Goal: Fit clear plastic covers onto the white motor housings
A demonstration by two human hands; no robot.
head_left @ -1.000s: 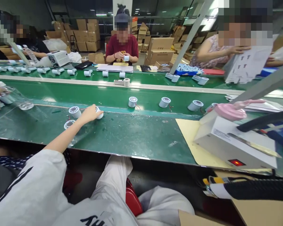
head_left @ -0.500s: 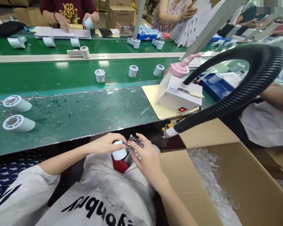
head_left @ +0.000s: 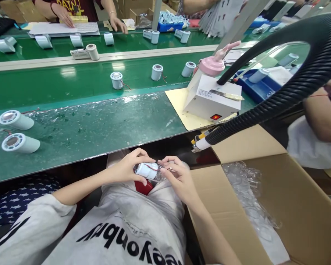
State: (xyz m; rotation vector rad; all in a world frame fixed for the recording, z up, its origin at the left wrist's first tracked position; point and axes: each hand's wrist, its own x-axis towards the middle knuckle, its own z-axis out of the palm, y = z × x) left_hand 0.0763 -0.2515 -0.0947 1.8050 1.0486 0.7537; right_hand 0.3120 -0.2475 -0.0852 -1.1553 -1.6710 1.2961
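Above my lap, my left hand (head_left: 130, 166) is wrapped round a pale blue cylinder (head_left: 146, 170) that lies on its side. A thin red and dark wire runs along the cylinder toward the right. At its right end is a clear plastic piece (head_left: 160, 176), partly around the cylinder. My right hand (head_left: 180, 177) pinches this clear piece, and its fingertips are also close to the wire. Whether they hold the wire as well, I cannot tell. Two similar cylinders, the nearer one (head_left: 21, 143) with a dark round centre, lie tilted on the bench (head_left: 99, 125) to the left.
Right of my lap stands an open cardboard box (head_left: 217, 206) holding clear plastic pieces (head_left: 245, 191). A white machine (head_left: 213, 98) with a black flexible hose (head_left: 259, 114) stands at the bench's right. Several cylinders sit on the green belt (head_left: 82, 82). Co-workers' hands (head_left: 117, 24) are across the belt.
The cylinder has turned onto its side, and the clear plastic piece now meets its right end. Both hands are closer together. Across the belt, a co-worker's hand has released a cylinder.
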